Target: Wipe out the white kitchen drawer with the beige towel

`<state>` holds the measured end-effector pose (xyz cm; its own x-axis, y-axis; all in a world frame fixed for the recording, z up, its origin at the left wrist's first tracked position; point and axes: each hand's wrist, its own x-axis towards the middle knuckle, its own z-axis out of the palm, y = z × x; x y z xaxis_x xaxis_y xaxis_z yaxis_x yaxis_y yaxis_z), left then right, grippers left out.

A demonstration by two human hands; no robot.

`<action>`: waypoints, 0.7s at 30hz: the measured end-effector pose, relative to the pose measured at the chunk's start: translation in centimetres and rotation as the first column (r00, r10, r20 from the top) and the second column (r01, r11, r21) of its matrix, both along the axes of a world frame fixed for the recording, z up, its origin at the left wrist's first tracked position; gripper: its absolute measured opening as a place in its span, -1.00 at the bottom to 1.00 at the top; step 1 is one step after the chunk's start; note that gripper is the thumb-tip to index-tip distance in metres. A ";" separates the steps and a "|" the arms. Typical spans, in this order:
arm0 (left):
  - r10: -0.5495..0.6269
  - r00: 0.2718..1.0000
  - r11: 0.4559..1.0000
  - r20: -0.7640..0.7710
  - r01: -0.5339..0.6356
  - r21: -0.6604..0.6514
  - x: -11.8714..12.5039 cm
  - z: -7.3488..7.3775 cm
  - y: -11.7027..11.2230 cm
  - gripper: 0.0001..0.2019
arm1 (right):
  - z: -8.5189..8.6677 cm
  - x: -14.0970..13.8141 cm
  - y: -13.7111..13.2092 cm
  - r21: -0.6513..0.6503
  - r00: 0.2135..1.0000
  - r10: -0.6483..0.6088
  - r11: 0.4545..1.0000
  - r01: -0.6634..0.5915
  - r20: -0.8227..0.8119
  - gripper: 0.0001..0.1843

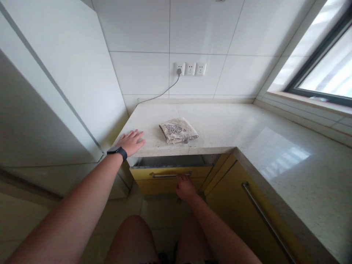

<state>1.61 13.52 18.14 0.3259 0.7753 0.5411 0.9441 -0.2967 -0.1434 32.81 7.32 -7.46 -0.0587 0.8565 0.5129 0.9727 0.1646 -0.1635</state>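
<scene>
My left hand (131,141) lies flat on the left end of the pale stone countertop (220,121), fingers spread, a dark watch on its wrist. Just right of it rests a folded beige cloth (178,130) with a dark pattern. Below the counter edge, a yellow drawer (143,173) is pulled partly out. My right hand (186,187) has its fingers curled round the right part of the drawer's metal handle (165,175). Only a strip of the drawer's inside shows, and its contents cannot be made out.
A tall white cabinet or appliance (68,66) stands close on the left. To the right, a yellow cabinet door (233,205) carries a long metal handle (264,216). A grey cord (165,91) runs from a wall socket (190,69) down behind the counter's left end.
</scene>
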 end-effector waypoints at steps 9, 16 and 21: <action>-0.016 1.000 1.000 0.018 0.016 -0.002 -0.1 0.1 0.0 -0.29 | -0.6 -2.8 5.8 -0.079 0.995 -0.026 0.996 0.034 0.100 -0.32; -0.032 0.999 0.999 0.031 0.032 0.010 0.0 0.2 0.1 -0.29 | -1.4 -3.4 5.3 -0.044 0.994 -0.052 0.997 0.056 0.093 -0.35; -0.037 0.999 0.999 0.036 0.037 0.006 0.0 0.2 0.0 -0.29 | -2.0 -3.7 4.5 -0.031 0.994 -0.059 0.998 0.062 0.091 -0.30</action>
